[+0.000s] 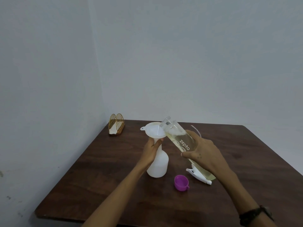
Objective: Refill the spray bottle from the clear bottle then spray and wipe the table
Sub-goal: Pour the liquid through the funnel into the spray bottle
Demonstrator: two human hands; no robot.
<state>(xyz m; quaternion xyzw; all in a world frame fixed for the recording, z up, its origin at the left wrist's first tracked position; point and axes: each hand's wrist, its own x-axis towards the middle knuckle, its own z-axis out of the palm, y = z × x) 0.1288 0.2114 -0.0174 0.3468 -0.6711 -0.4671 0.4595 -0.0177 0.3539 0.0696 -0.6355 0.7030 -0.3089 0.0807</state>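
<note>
From the head view, the right hand (203, 153) is wrapped around the middle of a tall clear plastic bottle with white "zepto" lettering (182, 143), tilted so its open threaded mouth hangs just over the rim of a white plastic funnel (155, 131). The left hand (151, 150) is closed on the neck of a squat translucent white plastic spray bottle (158, 166), which stands upright on the dark brown wooden table (98, 161) with the funnel seated in its opening. The clear bottle holds a pale yellowish liquid, so I judge it fairly heavy and its weight will shift as it tips; the smooth wall looks slippery if wet, and the mid-body grip seems the sensible place to hold. The spray bottle looks light and easy to topple (hence the steadying hand at the neck), and the funnel sits loose. Whether liquid is flowing yet cannot be told. Counted: one clear bottle, one spray bottle, one funnel, one round purple plastic cap (181, 183) lying open side up on the table near the spray bottle, one white trigger spray head (199, 175) lying on its side under the right wrist, its thin dip tube arcing behind the hand, and one gold wire napkin holder (116, 123) at the far left corner. No wiping cloth is in sight.
</note>
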